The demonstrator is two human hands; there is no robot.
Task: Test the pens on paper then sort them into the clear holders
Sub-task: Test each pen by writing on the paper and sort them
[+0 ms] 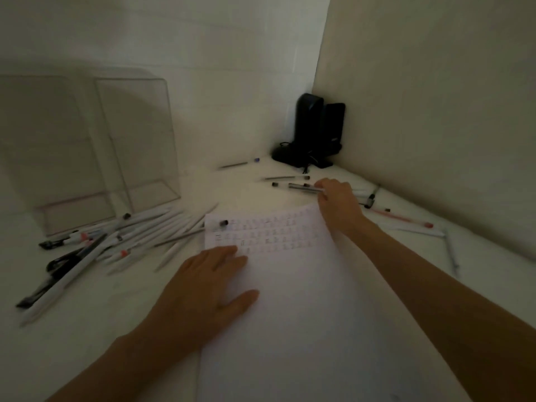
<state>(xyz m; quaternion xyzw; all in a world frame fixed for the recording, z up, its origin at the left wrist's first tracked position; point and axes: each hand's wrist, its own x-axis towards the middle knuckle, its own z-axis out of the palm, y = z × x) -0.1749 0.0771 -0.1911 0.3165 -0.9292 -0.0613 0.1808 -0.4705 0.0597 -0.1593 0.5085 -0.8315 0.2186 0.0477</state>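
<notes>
The step in hand looks like picking up the next pen to test: the right hand (338, 195) pinches a clear pen (303, 187) just past the paper (290, 314), which the spread left hand (208, 285) presses flat, so next comes a scribble there.

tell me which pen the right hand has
The clear pen nearest the paper's far edge: the right hand pinches its end, while every other pen lies untouched.

White table (95, 314): paper (290, 314), pens (139, 227), holders (136, 134).
</notes>
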